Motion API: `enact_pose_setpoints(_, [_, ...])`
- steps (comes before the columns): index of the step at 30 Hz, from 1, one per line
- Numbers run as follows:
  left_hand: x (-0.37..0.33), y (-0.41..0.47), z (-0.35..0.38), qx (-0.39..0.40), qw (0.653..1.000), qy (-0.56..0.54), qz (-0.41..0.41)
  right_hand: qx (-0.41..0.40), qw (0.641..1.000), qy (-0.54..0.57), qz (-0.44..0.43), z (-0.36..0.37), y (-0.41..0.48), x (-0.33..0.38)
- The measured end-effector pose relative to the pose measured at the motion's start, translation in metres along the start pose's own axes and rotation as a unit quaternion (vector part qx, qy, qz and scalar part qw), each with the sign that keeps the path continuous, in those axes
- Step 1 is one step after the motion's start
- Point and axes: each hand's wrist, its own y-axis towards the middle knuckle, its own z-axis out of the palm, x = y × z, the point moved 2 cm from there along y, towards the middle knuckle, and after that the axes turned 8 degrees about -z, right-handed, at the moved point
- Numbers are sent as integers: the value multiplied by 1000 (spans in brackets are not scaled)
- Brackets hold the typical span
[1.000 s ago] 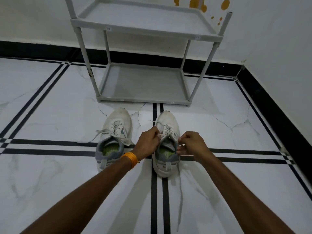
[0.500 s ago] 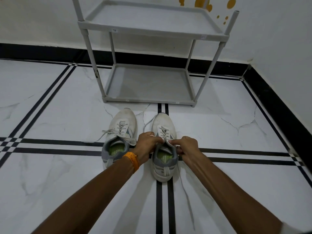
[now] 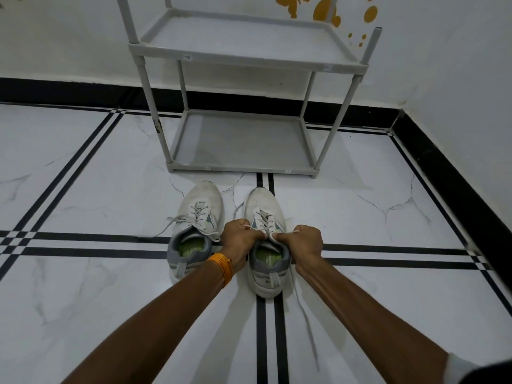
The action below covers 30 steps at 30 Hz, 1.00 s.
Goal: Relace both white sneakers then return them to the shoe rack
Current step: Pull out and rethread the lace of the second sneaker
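Your left hand (image 3: 240, 236) and right hand (image 3: 302, 242) pinch the lace ends | atop right sneaker (image 3: 266, 245) | its long axis points toward shoe rack (image 3: 241, 169), straight ahead of you.

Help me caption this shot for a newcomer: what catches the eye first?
Both hands, left hand and right hand, pinch the laces of the right-side white sneaker at centre. Its partner sneaker sits beside it, laces trailing on the floor. Behind them stands a grey shoe rack, shelves bare.
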Motion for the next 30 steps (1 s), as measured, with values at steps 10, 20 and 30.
enact_pose_setpoints(10, [-5,-7,-6,4,999,39,1,25,999,-40,-23,-6,2,1])
enact_pose_setpoints(20, [-111,-41,-43,-80,852,381,349,254,920,-238,-180,-53,18,98])
enact_pose_setpoints(30, [-120,-66,3,44,543,565,619,257,895,-149,-333,-49,13,178])
